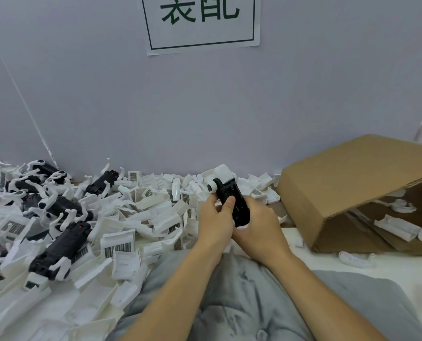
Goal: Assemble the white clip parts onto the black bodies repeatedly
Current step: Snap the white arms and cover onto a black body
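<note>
I hold one black body (232,193) upright in front of me, with a white clip part (221,174) sitting at its top end. My left hand (215,222) grips its left side, thumb pressed on the black face. My right hand (259,227) wraps the lower end from the right and behind. A wide heap of loose white clip parts (141,217) covers the surface to the left and behind. Black bodies with white parts on them (59,247) lie piled at the far left.
An open cardboard box (348,188) lies on its side at the right, with a few white parts inside and spilled before it (355,259). A grey wall with a paper sign (200,20) stands close behind. Grey cloth (242,291) covers my lap.
</note>
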